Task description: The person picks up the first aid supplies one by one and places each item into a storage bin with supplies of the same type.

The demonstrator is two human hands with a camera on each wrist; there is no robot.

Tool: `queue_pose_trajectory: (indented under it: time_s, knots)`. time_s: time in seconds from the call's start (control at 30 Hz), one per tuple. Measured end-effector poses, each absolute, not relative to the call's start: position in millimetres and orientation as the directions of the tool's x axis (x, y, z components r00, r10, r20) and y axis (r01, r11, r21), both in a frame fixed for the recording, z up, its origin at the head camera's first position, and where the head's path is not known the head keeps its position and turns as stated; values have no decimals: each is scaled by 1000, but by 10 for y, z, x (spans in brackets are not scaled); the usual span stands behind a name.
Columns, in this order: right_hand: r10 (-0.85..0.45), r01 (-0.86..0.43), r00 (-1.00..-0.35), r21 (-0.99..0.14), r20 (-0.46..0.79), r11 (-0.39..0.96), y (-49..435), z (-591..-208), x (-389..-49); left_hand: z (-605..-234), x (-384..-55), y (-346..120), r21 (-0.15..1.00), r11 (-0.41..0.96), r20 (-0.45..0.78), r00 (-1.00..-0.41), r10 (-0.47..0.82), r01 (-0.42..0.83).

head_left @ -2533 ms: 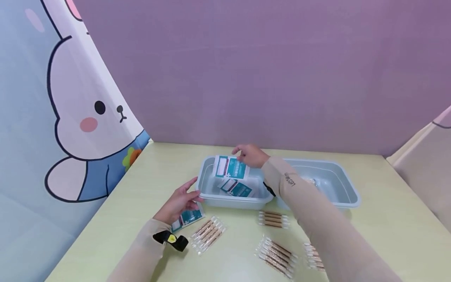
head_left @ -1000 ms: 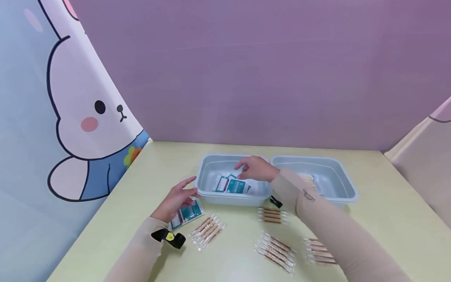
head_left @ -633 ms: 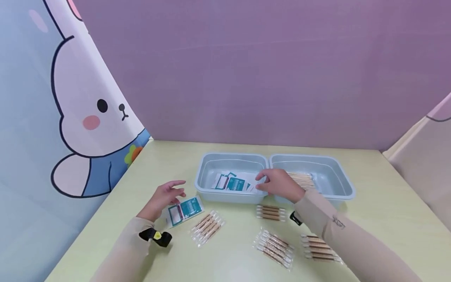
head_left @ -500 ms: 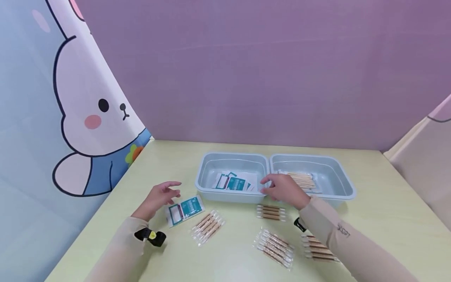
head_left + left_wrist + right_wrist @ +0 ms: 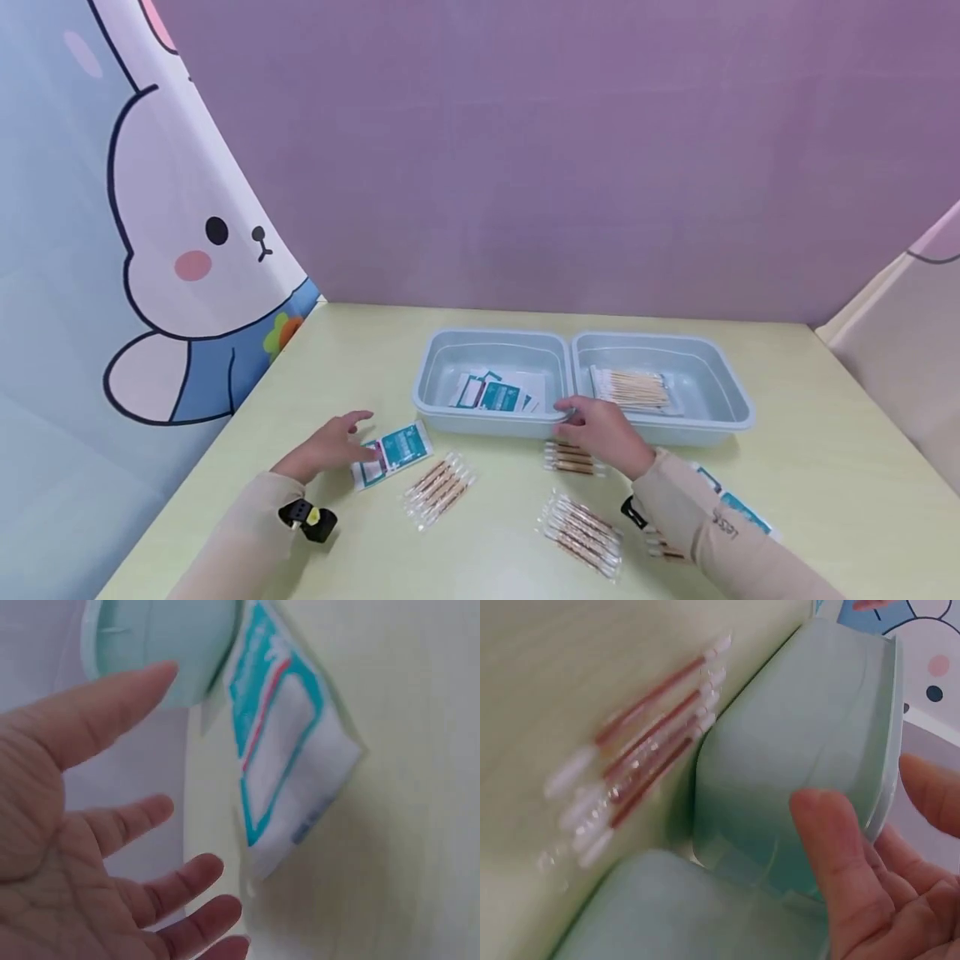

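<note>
My left hand hovers over the left end of a flat white-and-teal packet on the table. In the left wrist view its fingers are spread and hold nothing, with the packet just beyond them. My right hand is at the near right corner of the left pale-blue tub, fingertips right at the rim. The right wrist view has the thumb in front of the tub's outer wall and no object between the fingers. Close by that hand lies a clear pack of brown-stick swabs.
Similar packets lie in the left tub. A right tub holds a pack of wooden-stick cotton swabs. More brown swab packs lie in front, at left and centre. My right sleeve partly covers another pack and a teal packet.
My right hand let a packet down into the left tub, then drew back right and toward me. My left hand left that tub's left side and moved left, over the table packet.
</note>
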State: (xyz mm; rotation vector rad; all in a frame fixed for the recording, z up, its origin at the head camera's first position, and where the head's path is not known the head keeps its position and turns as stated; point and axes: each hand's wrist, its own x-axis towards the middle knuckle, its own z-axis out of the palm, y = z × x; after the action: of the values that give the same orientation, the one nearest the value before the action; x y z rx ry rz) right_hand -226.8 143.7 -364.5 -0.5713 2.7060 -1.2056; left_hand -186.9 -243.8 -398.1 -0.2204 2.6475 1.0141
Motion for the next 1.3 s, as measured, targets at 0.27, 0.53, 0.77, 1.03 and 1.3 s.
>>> queue_pose_trajectory:
  time_s: [0.27,0.53,0.77,1.03,1.3]
  knots:
    - [-285,-147,-958,-876,11,459,1411,-3734,-2255,-4010,-1854,-2434,528,810,-334,-939,-78,-255]
    - [-230,87,-965,-981,-126,173,1297,-3824,-2221,-4052,-1846,-2446,531,806,-321,-942,-96,-263]
    - [-240,164,-958,-986,-158,-5,1308,-3877,-2222,-4026,-1869,-2423,513,815,-323,-940,-106,-268]
    - [-232,188,-957,-981,-172,-50,1325,-3906,-2223,-4010,-1934,-2525,578,774,-325,-943,-75,-260]
    - [-240,196,-955,-979,-177,-55,1288,-3905,-2224,-3896,-1927,-2849,704,672,-353,-934,49,-231]
